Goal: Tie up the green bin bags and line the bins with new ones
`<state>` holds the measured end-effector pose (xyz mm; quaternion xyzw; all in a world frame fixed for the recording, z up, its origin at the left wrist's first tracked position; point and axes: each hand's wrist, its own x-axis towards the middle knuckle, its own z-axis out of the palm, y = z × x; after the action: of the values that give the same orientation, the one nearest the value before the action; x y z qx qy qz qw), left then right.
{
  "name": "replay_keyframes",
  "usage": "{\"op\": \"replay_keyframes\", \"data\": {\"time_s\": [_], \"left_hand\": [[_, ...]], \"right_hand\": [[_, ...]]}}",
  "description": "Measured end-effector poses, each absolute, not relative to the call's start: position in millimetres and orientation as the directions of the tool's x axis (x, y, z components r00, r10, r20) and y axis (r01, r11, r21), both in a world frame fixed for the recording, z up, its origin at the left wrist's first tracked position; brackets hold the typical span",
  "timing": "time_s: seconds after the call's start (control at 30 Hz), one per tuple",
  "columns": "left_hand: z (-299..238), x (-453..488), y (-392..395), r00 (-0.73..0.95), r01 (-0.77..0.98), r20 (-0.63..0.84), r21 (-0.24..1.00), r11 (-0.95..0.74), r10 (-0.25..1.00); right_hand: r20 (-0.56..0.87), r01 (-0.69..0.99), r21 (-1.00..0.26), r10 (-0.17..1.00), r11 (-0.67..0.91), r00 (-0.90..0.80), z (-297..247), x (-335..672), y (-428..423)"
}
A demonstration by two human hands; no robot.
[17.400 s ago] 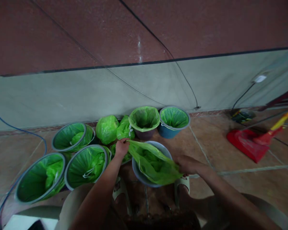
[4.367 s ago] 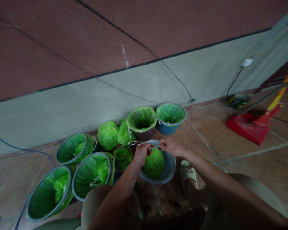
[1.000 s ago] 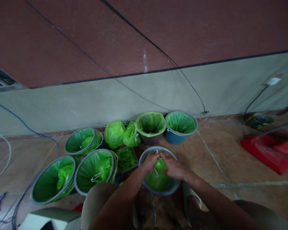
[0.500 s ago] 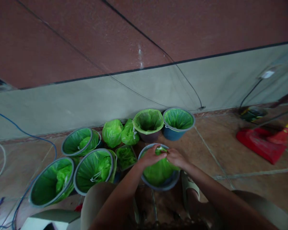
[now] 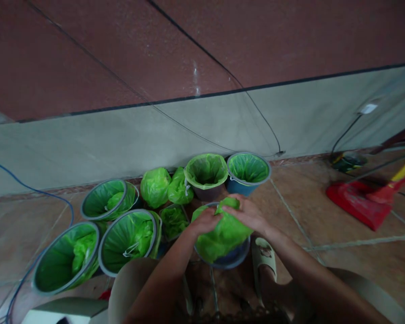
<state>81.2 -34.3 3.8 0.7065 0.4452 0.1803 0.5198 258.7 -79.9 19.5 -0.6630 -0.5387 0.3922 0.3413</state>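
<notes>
Together, the left hand [image 5: 205, 222] and right hand [image 5: 251, 214] held a green plastic bag [image 5: 222, 236] over a gray bucket [image 5: 240, 258]. Fingers pinched its bunched top, some fingertips hidden.

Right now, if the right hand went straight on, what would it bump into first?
The right hand would first push the green bag it touches; past that, probably the lined maroon bucket, though depth is unclear.

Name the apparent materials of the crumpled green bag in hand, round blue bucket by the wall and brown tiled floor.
Crumpled green bag: apparently thin plastic film, soft sheen, given its creases.
Round blue bucket: probably rigid plastic, smooth, given its even-coloured wall.
Brown tiled floor: likely ceramic or stone, dull, given pale joints.
</notes>
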Motion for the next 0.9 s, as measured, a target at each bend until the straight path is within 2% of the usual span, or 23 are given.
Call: {"op": "replay_keyframes", "data": {"time_s": [0.07,0.17,0.27,0.37,0.43,0.5,0.6,0.73,0.83,0.9], "left_hand": [[5,78,-31,0.602,0.366,-0.269,0.93,0.039,0.752],[11,75,-28,0.587,0.284,-0.306,0.945,0.163,0.75],[19,74,-29,0.533,0.269,-0.27,0.953,0.143,0.802],[28,72,-33,0.627,0.285,-0.225,0.957,0.05,0.746],[37,69,-34,0.661,0.355,-0.192,0.932,-0.077,0.725],[48,62,-33,0.611,0.432,-0.104,0.875,-0.22,0.785],[68,46,-26,0.459,0.453,0.101,0.828,-0.33,0.883],[86,21,-16,0.192,0.337,0.226,0.899,-0.28,0.955],[92,4,-11,-0.015,0.219,0.245,0.947,-0.236,0.969],[95,-5,-10,-0.123,0.166,0.255,0.958,-0.233,0.959]], "right_hand": [[0.011,0.577,-0.815,0.998,0.046,-0.065,31,262,-83],[-0.039,0.589,-0.79,0.945,0.169,-0.324,40,257,-92],[-0.095,0.665,-0.73,0.941,0.157,-0.326,38,247,-100],[-0.132,0.726,-0.678,0.953,0.115,-0.274,33,241,-100],[-0.159,0.718,-0.692,0.954,0.077,-0.255,31,239,-98],[-0.173,0.645,-0.763,0.951,0.035,-0.256,30,238,-95],[-0.187,0.399,-0.914,0.95,-0.074,-0.251,29,232,-93],[-0.29,0.054,-0.957,0.95,-0.286,-0.116,34,214,-87],[-0.292,-0.078,-0.953,0.956,-0.292,-0.011,48,191,-71],[-0.248,-0.088,-0.965,0.969,-0.245,0.02,59,171,-50]]}}
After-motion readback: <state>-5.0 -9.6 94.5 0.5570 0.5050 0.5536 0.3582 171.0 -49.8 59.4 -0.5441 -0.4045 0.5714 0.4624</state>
